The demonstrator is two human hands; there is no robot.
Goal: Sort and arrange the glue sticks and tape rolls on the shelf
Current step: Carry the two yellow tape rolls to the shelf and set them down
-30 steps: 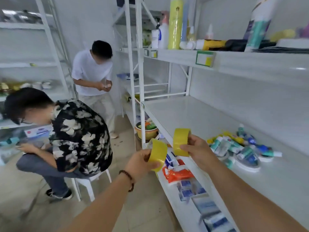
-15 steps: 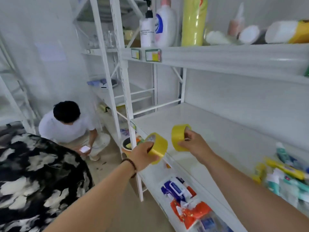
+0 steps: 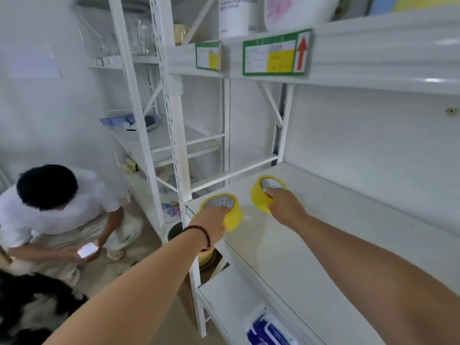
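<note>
Two yellow tape rolls lie flat at the left end of the white middle shelf (image 3: 323, 220). My left hand (image 3: 214, 224) grips the nearer yellow tape roll (image 3: 234, 215) at the shelf's front left corner, fingers over its rim. My right hand (image 3: 283, 205) holds the farther yellow tape roll (image 3: 258, 199), a little deeper on the shelf and to the right. Both rolls show a white patterned core on top. No glue sticks are in view.
The upper shelf (image 3: 373, 61) carries green and yellow labels (image 3: 273, 54) and bottles above. A lower shelf (image 3: 231, 297) holds blue packets (image 3: 268, 332). A person in white (image 3: 57, 212) crouches on the floor at left with a phone. White uprights (image 3: 174, 120) stand left of the shelf.
Both hands moved forward and down, bringing the two tape rolls from mid-air onto the shelf's left end. The view swung left and closer, so the glue sticks left the frame.
</note>
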